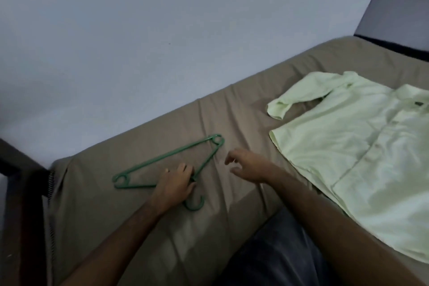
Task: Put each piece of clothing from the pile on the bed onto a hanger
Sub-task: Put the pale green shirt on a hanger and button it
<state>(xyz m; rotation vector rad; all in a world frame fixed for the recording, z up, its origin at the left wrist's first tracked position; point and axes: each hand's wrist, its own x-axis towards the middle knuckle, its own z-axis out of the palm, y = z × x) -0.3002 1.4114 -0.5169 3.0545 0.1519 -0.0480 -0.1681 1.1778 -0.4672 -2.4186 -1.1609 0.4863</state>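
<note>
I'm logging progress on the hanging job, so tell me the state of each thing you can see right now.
Hanger: lying flat on the bed, bare, left hand on its neck.
Shirt: spread on the bed, not on a hanger.
Left hand: gripping the hanger.
Right hand: loosely curled, holding nothing.

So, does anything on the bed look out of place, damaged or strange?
Nothing stands out. The green hanger lies flat and looks whole, with the left hand on its neck. The pale green shirt is spread out, one sleeve folded over. The right hand hovers with nothing in it.
</note>
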